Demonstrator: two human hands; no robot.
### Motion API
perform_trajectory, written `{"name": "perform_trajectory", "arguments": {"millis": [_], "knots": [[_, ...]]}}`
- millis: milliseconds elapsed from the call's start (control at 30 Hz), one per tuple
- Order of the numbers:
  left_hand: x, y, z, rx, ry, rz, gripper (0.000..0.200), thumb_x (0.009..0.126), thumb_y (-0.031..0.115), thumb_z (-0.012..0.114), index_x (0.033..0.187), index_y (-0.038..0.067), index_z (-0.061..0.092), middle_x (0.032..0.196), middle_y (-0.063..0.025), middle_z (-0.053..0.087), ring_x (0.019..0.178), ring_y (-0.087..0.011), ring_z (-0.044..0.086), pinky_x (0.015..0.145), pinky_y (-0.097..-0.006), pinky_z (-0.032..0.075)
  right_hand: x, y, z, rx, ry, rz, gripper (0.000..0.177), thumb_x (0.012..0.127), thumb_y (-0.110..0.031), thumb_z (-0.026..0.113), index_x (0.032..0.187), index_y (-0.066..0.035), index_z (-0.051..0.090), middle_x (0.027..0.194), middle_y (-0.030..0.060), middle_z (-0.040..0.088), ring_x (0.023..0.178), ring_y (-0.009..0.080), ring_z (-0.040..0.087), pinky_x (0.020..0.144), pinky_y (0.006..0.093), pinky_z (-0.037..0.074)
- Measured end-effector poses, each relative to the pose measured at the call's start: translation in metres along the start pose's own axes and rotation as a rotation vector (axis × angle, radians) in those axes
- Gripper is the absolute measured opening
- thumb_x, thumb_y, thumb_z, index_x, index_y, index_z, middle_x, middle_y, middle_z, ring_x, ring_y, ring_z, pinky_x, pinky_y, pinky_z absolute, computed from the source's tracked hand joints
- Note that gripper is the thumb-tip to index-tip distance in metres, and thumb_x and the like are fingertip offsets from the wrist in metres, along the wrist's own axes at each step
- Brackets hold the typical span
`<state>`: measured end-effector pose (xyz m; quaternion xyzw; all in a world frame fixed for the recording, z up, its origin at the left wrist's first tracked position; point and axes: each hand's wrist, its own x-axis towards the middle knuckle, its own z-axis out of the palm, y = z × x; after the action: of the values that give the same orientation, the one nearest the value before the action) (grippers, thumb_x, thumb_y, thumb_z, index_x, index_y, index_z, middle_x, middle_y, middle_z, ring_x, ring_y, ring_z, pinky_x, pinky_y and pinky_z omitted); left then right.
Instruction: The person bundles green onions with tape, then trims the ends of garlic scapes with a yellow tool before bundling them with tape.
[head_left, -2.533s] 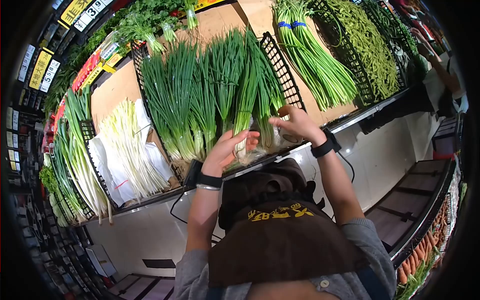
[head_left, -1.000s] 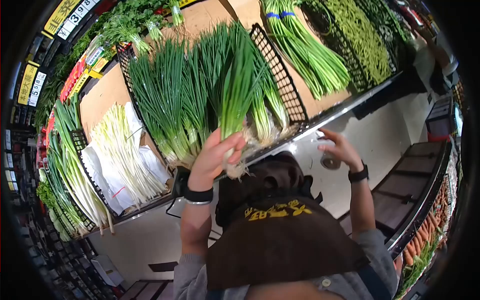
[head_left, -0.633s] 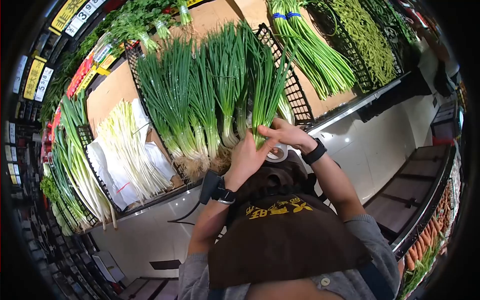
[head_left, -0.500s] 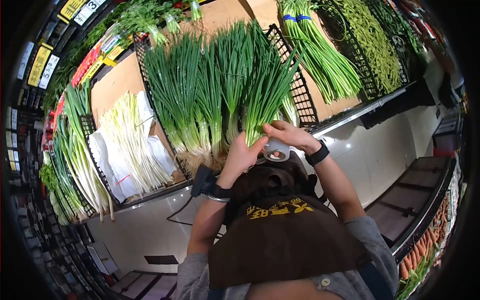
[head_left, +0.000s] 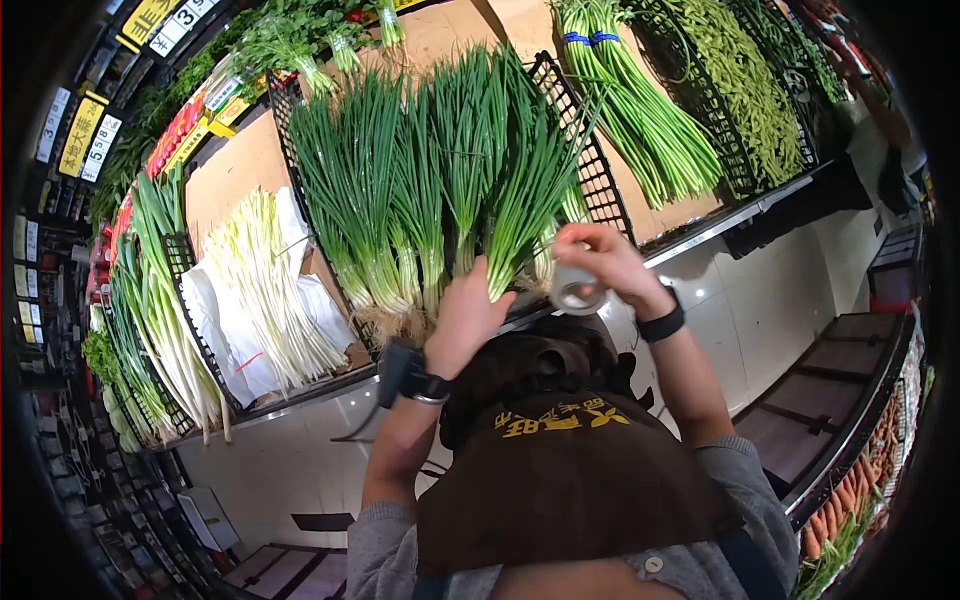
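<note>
At the produce counter (head_left: 715, 223), a bunch of green onions (head_left: 530, 205) slants away and rightward from the left hand (head_left: 468, 318), closed around its lower stems; just beside, the right hand (head_left: 617, 268) grips a tape roll (head_left: 563, 287).

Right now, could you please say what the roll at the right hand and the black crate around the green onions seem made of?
The roll in the right hand looks like smooth plastic tape: pale, translucent and shiny; its core is unclear. The black crate is probably matte plastic, given its regular open grid.
</note>
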<state>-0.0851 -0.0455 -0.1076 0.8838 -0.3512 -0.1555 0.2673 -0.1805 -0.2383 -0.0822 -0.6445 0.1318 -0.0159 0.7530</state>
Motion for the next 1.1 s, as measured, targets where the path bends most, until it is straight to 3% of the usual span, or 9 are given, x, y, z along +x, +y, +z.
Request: {"name": "perform_trajectory", "arguments": {"millis": [133,267,500,567,633,700,800,933,1100], "knots": [[-0.013,0.027,0.013,0.182,0.005,0.013,0.046,0.07,0.009,0.066,0.109,-0.002,0.043,0.111,-0.0232,0.041,0.07,-0.0397,0.06,0.061,-0.0454,0.05,0.017,0.024,0.036,-0.221,0.104,0.178,0.027,0.081,-0.026,0.065,0.074,-0.002,0.058,0.052,0.0012,0.055,0.052,0.012,0.058,0.043,0.0261,0.041],[-0.018,0.026,0.018,0.145,0.038,-0.025,0.052,0.071,0.008,0.065,0.116,-0.003,0.04,0.115,-0.0242,0.039,0.071,-0.0404,0.059,0.06,-0.0448,0.05,0.022,0.036,0.042,-0.584,0.228,-0.014,0.038,0.073,-0.037,0.066,0.064,0.0,0.058,0.057,0.0158,0.058,0.054,0.0287,0.059,0.055,0.0366,0.046],[-0.02,0.022,0.017,0.101,0.145,0.017,0.069,0.076,0.01,0.061,0.135,0.001,0.026,0.089,-0.0219,0.055,0.066,-0.0395,0.059,0.056,-0.0438,0.048,0.021,0.025,0.038,-0.627,0.161,0.045,0.038,0.073,-0.036,0.067,0.067,0.0,0.058,0.057,0.0137,0.059,0.055,0.0276,0.06,0.056,0.0367,0.047],[-0.016,0.009,0.025,0.162,0.119,0.038,0.065,0.078,0.011,0.058,0.134,0.0,0.027,0.078,-0.0191,0.057,0.064,-0.0366,0.06,0.053,-0.0421,0.049,0.018,0.031,0.029,-0.66,0.154,-0.298,0.041,0.073,-0.037,0.067,0.075,0.003,0.057,0.057,0.0124,0.059,0.056,0.0291,0.06,0.057,0.0371,0.047],[-0.011,0.004,0.022,0.046,0.26,0.082,0.053,0.078,0.012,0.057,0.127,0.0,0.038,0.069,-0.0179,0.057,0.065,-0.0373,0.061,0.053,-0.0449,0.047,0.01,0.025,0.026,-0.717,0.174,-0.592,0.033,0.08,-0.031,0.065,0.084,0.0,0.055,0.059,0.0037,0.055,0.04,0.0111,0.049,0.04,0.0267,0.039],[-0.011,0.006,0.01,-0.107,0.242,0.062,0.036,0.082,0.011,0.056,0.115,0.0,0.047,0.072,-0.0134,0.058,0.058,-0.028,0.059,0.049,-0.0386,0.046,-0.012,-0.009,0.028,-0.31,0.034,0.154,0.03,0.084,-0.029,0.063,0.092,-0.001,0.054,0.062,0.0024,0.056,0.041,0.0078,0.048,0.039,0.0236,0.038],[-0.01,0.014,-0.01,-1.455,-0.351,-0.269,0.019,0.091,0.011,0.048,0.107,0.002,0.051,0.074,-0.0022,0.054,0.05,-0.0055,0.044,0.044,-0.0198,0.034,-0.003,0.041,0.016,0.033,-0.126,0.225,0.03,0.088,-0.027,0.057,0.104,-0.002,0.056,0.068,0.001,0.061,0.049,0.0058,0.052,0.039,0.0195,0.038],[-0.014,0.009,0.007,-2.305,-0.819,-0.341,0.04,0.096,0.038,0.034,0.115,0.005,0.045,0.077,-0.0087,0.056,0.052,-0.0122,0.051,0.053,-0.0242,0.043,0.011,0.061,0.028,0.517,-0.284,0.007,0.032,0.088,-0.029,0.058,0.108,-0.004,0.059,0.077,-0.001,0.063,0.062,0.0033,0.055,0.043,0.0156,0.041],[-0.039,-0.002,-0.004,-1.525,-0.487,-0.391,0.044,0.097,0.038,0.031,0.124,0.005,0.039,0.08,-0.0143,0.061,0.074,-0.022,0.063,0.07,-0.0326,0.051,0.022,0.055,0.012,0.27,-0.245,0.185,0.024,0.082,-0.027,0.066,0.082,-0.003,0.065,0.082,0.0005,0.059,0.062,0.004,0.053,0.043,0.0184,0.042]]}}
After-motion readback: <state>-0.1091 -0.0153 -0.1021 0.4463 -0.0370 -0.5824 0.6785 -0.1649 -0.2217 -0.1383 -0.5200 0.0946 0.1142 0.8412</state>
